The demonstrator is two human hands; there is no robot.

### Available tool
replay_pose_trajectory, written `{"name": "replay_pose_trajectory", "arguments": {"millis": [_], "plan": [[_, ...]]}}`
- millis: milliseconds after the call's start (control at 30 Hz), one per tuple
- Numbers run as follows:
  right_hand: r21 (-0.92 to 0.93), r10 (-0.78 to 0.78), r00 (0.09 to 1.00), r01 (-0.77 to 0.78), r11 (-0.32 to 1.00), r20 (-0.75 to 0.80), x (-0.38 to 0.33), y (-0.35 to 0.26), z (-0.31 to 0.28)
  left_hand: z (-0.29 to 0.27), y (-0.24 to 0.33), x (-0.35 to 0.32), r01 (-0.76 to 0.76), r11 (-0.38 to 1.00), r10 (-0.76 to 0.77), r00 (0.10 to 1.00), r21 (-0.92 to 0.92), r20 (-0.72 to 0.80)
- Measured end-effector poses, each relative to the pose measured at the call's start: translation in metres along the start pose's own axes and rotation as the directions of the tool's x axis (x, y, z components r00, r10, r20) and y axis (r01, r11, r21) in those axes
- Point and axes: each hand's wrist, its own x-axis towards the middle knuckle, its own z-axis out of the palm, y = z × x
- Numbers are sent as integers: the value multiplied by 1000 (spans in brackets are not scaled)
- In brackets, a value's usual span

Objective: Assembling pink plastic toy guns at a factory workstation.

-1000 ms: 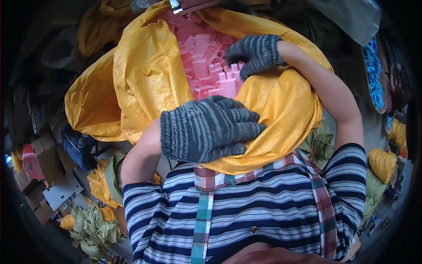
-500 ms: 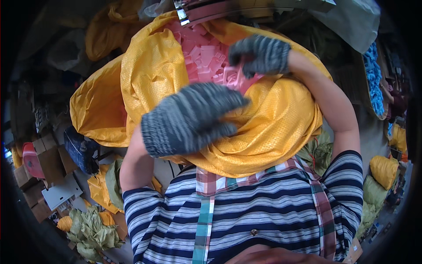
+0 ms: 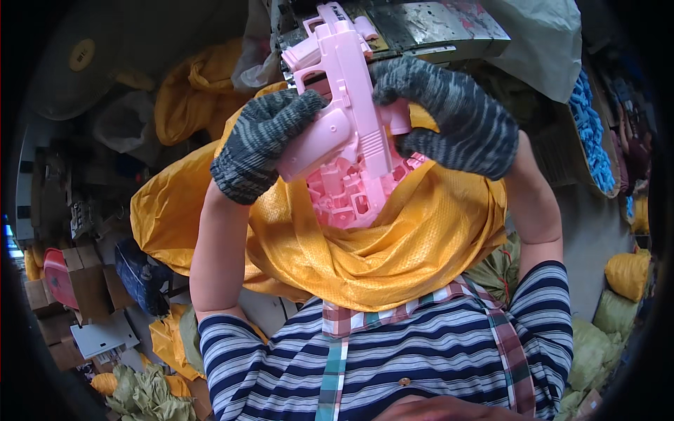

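Above the mouth of a yellow woven sack [image 3: 400, 256], both my gloved hands hold pink plastic toy pistol pieces [image 3: 351, 77]. My left hand [image 3: 263, 140], in a grey knitted glove, is closed around the handle of the front toy pistol. My right hand [image 3: 456, 116], gloved alike, grips a short round pink part at the pistol's right side. Another similar pink piece lies behind the front one, so I cannot tell exactly how many are held. Inside the sack is a heap of small pink plastic parts [image 3: 340, 200].
Just beyond the sack stands a metal machine [image 3: 435, 24]. To the right is a container of blue pieces [image 3: 591, 140]. Cardboard boxes [image 3: 88, 281] and crumpled green sacks [image 3: 158, 393] lie at the left, with a full yellow sack [image 3: 627, 275] at the far right.
My hands have risen from the sack's mouth and moved apart. They now hold up pink toy pistol pieces, where before none showed lifted. More of the machine shows at the top.
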Motion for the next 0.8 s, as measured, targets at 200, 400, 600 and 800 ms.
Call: {"name": "replay_pose_trajectory", "arguments": {"millis": [200, 400, 600, 800], "plan": [[195, 168, 983, -150, 969, -80, -8, 34, -19, 3, -45, 64, 204, 896, -71, 943, 394, -326], [135, 328, 941, -316, 939, -80, -15, 52, -19, 3, -16, 101, 195, 448, -361, 932, 873, -23], [387, 330, 937, -265, 883, -111, -9, 77, -7, -11, -4, 36, 322, 205, -291, 922, 924, -256], [-52, 171, 983, -174, 983, -63, 39, 131, 23, -76, 17, -61, 457, -203, -413, 762, 866, -499]]}}
